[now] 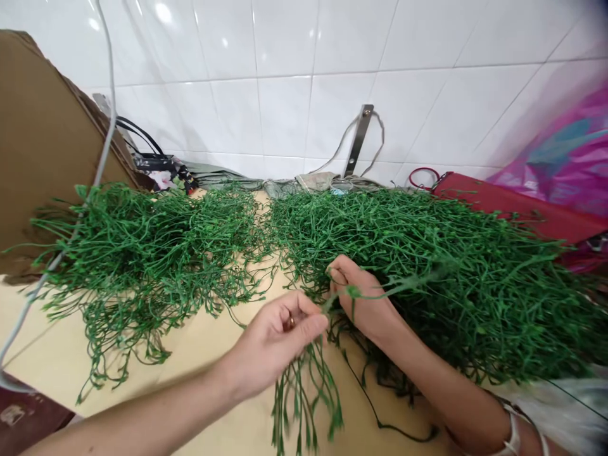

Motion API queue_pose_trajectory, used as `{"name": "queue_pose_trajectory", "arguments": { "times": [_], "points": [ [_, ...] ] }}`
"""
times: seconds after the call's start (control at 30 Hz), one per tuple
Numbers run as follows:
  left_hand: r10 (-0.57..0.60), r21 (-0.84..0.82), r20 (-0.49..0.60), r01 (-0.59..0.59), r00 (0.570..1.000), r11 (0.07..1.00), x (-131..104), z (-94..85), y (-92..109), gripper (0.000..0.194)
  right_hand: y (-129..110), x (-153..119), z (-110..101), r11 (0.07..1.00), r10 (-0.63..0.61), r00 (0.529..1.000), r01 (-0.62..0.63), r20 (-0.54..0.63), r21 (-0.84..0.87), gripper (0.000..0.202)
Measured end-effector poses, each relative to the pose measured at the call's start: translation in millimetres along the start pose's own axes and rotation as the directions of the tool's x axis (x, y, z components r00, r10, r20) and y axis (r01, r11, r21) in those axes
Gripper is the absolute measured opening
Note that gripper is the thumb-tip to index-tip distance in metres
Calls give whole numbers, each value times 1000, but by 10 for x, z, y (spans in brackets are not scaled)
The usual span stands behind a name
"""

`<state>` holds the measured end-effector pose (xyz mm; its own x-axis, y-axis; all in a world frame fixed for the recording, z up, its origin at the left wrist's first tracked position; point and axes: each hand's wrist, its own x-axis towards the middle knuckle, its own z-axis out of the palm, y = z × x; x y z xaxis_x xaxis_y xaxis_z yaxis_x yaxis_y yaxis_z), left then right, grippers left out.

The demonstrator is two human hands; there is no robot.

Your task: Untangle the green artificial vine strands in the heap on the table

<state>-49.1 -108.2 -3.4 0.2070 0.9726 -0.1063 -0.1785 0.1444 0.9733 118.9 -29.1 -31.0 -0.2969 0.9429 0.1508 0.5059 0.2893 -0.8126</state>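
My left hand (280,342) is closed, thumb against fingers, around a small bunch of thin green artificial stems (306,399). Their forked tips hang down below the hand. One blurred green stem (380,292) runs from near my left fingertips across my right wrist. My right hand (356,288) is just above and beside the left one, at the near edge of a large pile of green stems (427,253). Its fingers are curled into a pinch; whatever lies between the fingertips is hidden.
Another heap of green stems (161,247) lies left on the pale yellow tabletop (199,342). A cardboard box (42,145) and a white cable (107,126) stand left. Behind are a flowered bag (164,174), a metal bracket (358,139), a red bag (513,206) and a pink plastic bag (565,161).
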Motion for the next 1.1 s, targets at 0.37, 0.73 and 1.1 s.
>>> {"name": "queue_pose_trajectory", "arguments": {
  "times": [0.37,0.73,1.1],
  "points": [
    [-58,-258,-190,7,980,966,184,-143,-128,36,-173,-47,-134,980,-20,990,-9,141,201,19],
    [-37,-85,-89,30,995,996,212,-95,-126,39,-308,-244,-15,952,-307,951,307,-37,-13,18],
    [-102,12,-70,103,992,995,259,-171,-66,29,-241,-267,41,938,-327,944,329,37,-109,22]
  ]
}}
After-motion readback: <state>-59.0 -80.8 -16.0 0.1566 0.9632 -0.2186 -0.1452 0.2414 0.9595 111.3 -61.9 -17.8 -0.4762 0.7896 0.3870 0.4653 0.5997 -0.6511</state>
